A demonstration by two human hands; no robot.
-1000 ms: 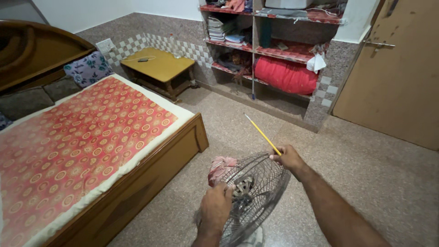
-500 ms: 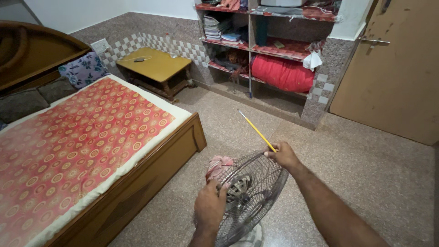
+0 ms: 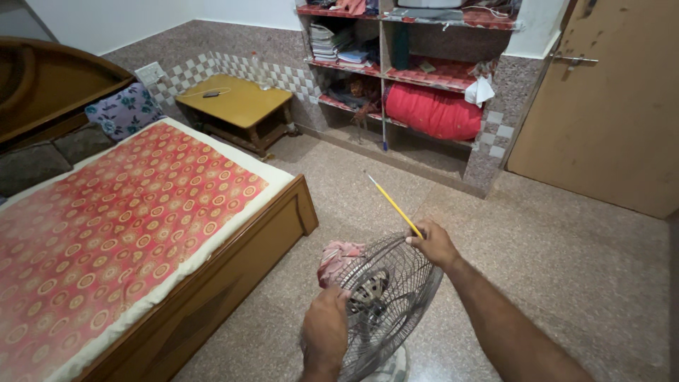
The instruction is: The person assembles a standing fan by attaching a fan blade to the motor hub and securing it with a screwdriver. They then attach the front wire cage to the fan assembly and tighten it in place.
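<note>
A round wire fan grille [image 3: 396,283] with a dark motor hub at its centre is held tilted above the floor. My left hand [image 3: 325,331] grips its near left rim, fingers curled into the wires. My right hand [image 3: 433,242] holds the far right rim and also pinches a thin yellow stick [image 3: 393,205] that points up and to the left. A crumpled pink cloth [image 3: 337,259] sits bunched against the grille's left side, just beyond my left hand.
A wooden bed [image 3: 212,283] with a red patterned sheet [image 3: 106,226] fills the left. A low yellow table [image 3: 233,102] stands by the tiled wall. Open shelves [image 3: 417,78] hold books and a red bundle [image 3: 433,112]. A brown door [image 3: 608,113] is at right. Speckled floor [image 3: 566,255] surrounds the fan.
The view has shifted slightly; both hands and the grille sit a little lower and more to the left in frame. The grips look the same.
</note>
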